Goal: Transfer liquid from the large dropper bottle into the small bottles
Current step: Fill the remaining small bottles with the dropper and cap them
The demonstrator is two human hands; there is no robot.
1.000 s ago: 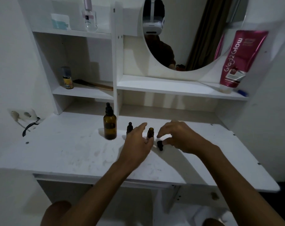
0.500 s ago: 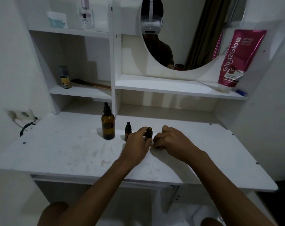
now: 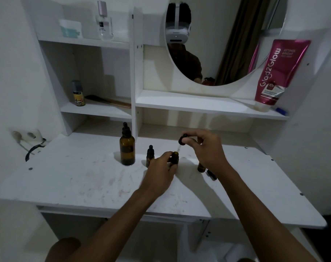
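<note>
The large amber dropper bottle [image 3: 127,150] stands capped on the white table [image 3: 70,182], left of my hands. A small capped amber bottle [image 3: 150,154] stands just right of it. My left hand [image 3: 161,169] grips a small open amber bottle [image 3: 174,158] upright on the table. My right hand [image 3: 202,148] holds a black dropper cap [image 3: 182,139] just above that bottle, its glass tip pointing down at the mouth. Another small bottle [image 3: 201,167] and a black cap [image 3: 211,174] lie partly hidden under my right wrist.
White shelves rise behind the table, with a round mirror [image 3: 223,40] above. A pink tube [image 3: 280,72] leans at the right on a shelf. A small can [image 3: 78,93] and a brush [image 3: 108,100] sit on the left shelf. A wall socket with cable [image 3: 28,140] is at far left.
My right hand has risen from the table with the dropper cap, now above the open small bottle. My left hand has closed around that bottle.
</note>
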